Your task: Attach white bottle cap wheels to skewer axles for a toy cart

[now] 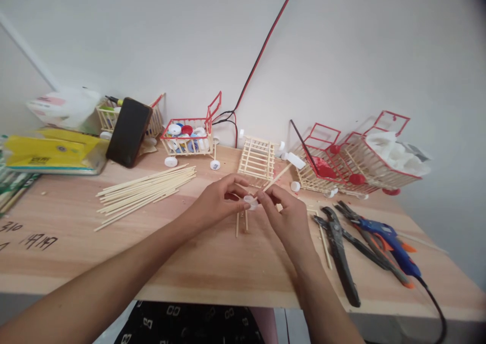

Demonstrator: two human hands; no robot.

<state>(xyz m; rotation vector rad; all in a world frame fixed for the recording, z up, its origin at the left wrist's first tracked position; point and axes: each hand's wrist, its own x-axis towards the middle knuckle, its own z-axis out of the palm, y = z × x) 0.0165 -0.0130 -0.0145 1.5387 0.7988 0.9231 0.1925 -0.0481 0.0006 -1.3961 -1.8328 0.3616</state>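
My left hand [222,198] pinches a translucent bottle cap [250,201] between thumb and fingers above the middle of the table. Close beside it, my right hand [290,225] grips a thin wooden stick [278,177] near its lower end. The stick slants up to the right, with a white bottle cap [296,160] at its far end. Its near end meets the translucent cap or lies right by it; I cannot tell if they are joined. Below the cap, short sticks [237,225] lie on the table. Behind my hands is a slatted stick frame [257,157] with white cap wheels.
Loose sticks [148,192] lie left. A cap-filled cart [188,139], a phone [129,131] and a yellow packet [53,149] stand behind. At right are more red-trimmed carts [391,157], black-handled pliers [339,258] and a blue glue gun [391,238] with its cord over the table edge.
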